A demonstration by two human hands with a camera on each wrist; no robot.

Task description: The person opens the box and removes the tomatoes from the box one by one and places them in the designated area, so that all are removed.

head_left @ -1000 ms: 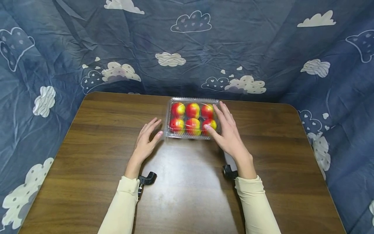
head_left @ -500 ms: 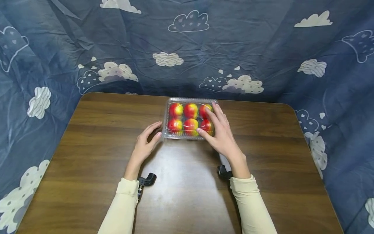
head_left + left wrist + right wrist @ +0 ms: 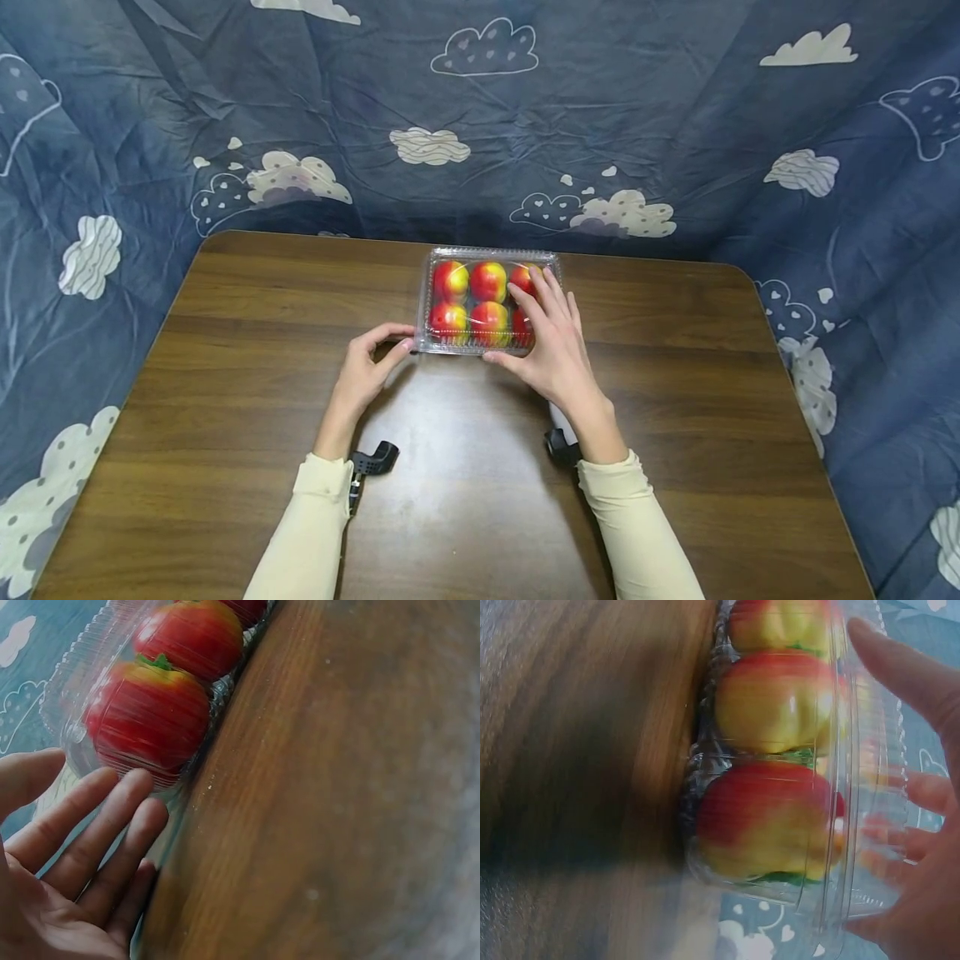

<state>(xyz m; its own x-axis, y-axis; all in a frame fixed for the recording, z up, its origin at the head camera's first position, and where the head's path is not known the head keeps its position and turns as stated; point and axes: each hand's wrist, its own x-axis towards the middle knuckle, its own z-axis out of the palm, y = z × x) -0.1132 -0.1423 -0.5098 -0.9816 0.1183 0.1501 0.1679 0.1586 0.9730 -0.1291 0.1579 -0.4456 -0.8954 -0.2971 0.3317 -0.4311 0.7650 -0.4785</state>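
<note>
A clear plastic clamshell box [image 3: 450,348] with its lid down lies near the far edge of the table, filled with several red-and-yellow apples [image 3: 489,322]. My left hand [image 3: 362,371] is at its front left corner, fingers extended with thumb apart; in the left wrist view the fingertips [image 3: 133,784] come up to the box's end, and I cannot tell whether they touch. Over the right part of the box spreads my right hand [image 3: 557,358], its thumb by the front rim and its fingers over the lid, hiding some apples. Contact with the lid is unclear.
The brown wooden table [image 3: 247,333] extends to both sides and in front of the box. Behind it hangs a blue curtain [image 3: 375,92] with white clouds. Each wrist wears a black camera mount [image 3: 377,458].
My right hand has moved left across the box, its thumb now by the front rim. My left hand has lowered slightly towards the front left corner. The box stays in place.
</note>
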